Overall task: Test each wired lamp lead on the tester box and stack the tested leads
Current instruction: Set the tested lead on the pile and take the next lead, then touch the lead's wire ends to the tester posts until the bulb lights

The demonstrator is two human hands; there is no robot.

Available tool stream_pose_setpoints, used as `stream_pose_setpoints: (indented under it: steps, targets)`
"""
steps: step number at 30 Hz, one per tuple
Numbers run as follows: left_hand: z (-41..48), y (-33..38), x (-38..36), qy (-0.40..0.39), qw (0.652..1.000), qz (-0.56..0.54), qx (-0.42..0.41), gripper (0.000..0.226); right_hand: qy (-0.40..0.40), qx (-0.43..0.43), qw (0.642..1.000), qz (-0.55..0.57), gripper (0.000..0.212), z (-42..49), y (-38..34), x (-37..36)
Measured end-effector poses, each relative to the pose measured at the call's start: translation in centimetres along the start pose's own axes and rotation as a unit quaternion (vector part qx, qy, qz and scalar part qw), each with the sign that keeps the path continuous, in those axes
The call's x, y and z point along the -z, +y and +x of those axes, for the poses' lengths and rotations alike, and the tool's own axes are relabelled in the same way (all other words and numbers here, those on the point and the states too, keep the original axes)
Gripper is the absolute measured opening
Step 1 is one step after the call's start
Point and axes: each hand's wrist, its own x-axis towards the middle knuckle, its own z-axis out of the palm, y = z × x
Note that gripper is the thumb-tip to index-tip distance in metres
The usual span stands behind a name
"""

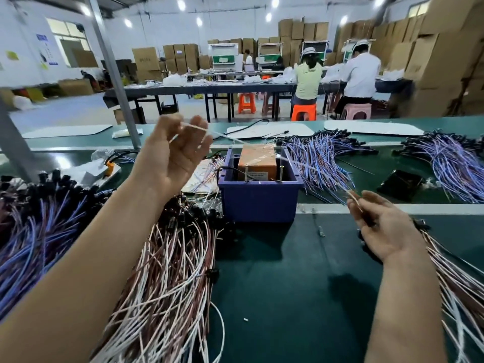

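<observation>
**While one lead spans both hands, the tester box sits beneath it**

As the lead [233, 139] stretches between the two hands, it hangs in the air over the tester box [258, 163]. The box is an orange unit seated in a blue bin [259, 203] at the middle of the green table [288, 284].

The left hand [178, 155] is raised, palm toward the camera. Its fingers are curled with one end of the lead caught near the fingertips, though blur hides the exact pinch. The right hand [382, 226] is lower and closer to the body, thumb and fingers pinching the other end. With the hands well apart, the lead's long axis slants from upper left down to lower right, crossing above the box.

Two upright brass posts [281, 173] stand at the box's near edge, and I judge them to be the contacts. They lie ahead of the right hand and to its left. That hand is held low, so its end looks the readier to reach them.

A heap of red-and-white leads [167, 271] lies just left of the bin, and a similar heap [461, 289] fans out under the right wrist. I cannot tell which is the tested stack. Violet leads [322, 158] lie behind the bin to the right.

A white label [258, 175] on the box carries print too small to read, and the markings on the far cartons are likewise illegible.
</observation>
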Motion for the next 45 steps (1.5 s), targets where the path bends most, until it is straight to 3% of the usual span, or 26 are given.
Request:
stream_pose_setpoints:
  steps: [3, 7, 12, 16, 20, 24, 29, 35, 39, 45]
  targets:
    - [1.1, -0.4, -0.4, 0.036, 0.998, -0.047, -0.037, 0.016, -0.034, -0.033, 0.997, -0.058, 0.027, -0.2, -0.1, 0.4]
    - [2.0, -1.7, -0.4, 0.054, 0.983, 0.173, -0.035, 0.013, -0.061, -0.080, 0.971, -0.215, 0.043, -0.7, 0.0, 0.5]
    - [1.9, -4.2, 0.0, 0.002, 0.912, 0.409, -0.008, 0.022, -0.082, -0.068, 0.960, -0.259, 0.071, -0.8, 0.1, 0.4]
    - [2.1, -6.2, 0.4, 0.005, 0.895, 0.447, 0.018, 0.020, -0.076, -0.034, 0.913, -0.399, 0.076, -0.5, 0.6, 0.6]
    - [2.5, -7.3, 0.6, 0.002, 0.887, 0.459, 0.046, 0.022, -0.108, -0.032, 0.869, -0.482, 0.063, -0.3, 1.3, -0.2]
    - [2.5, -8.3, 1.0, -0.010, 0.856, 0.515, 0.056, 0.025, -0.090, -0.003, 0.882, -0.463, 0.046, 0.0, 2.8, -1.6]
    - [2.7, -8.8, 2.0, -0.011, 0.837, 0.545, 0.052, 0.023, -0.111, -0.006, 0.948, -0.298, 0.034, 0.3, 4.3, -4.0]
    - [3.2, -8.7, 2.7, -0.017, 0.796, 0.604, 0.030, 0.021, -0.128, 0.059, 0.923, -0.358, 0.028, 0.6, 5.1, -3.8]
    - [3.3, -8.5, 2.9, -0.009, 0.769, 0.639, 0.031, 0.016, -0.131, 0.037, 0.935, -0.326, 0.022, 0.7, 5.1, -3.9]
    - [3.2, -8.5, 3.2, 0.037, 0.674, 0.738, -0.022, 0.021, -0.113, 0.031, 0.944, -0.308, 0.022, 0.7, 5.5, -4.6]
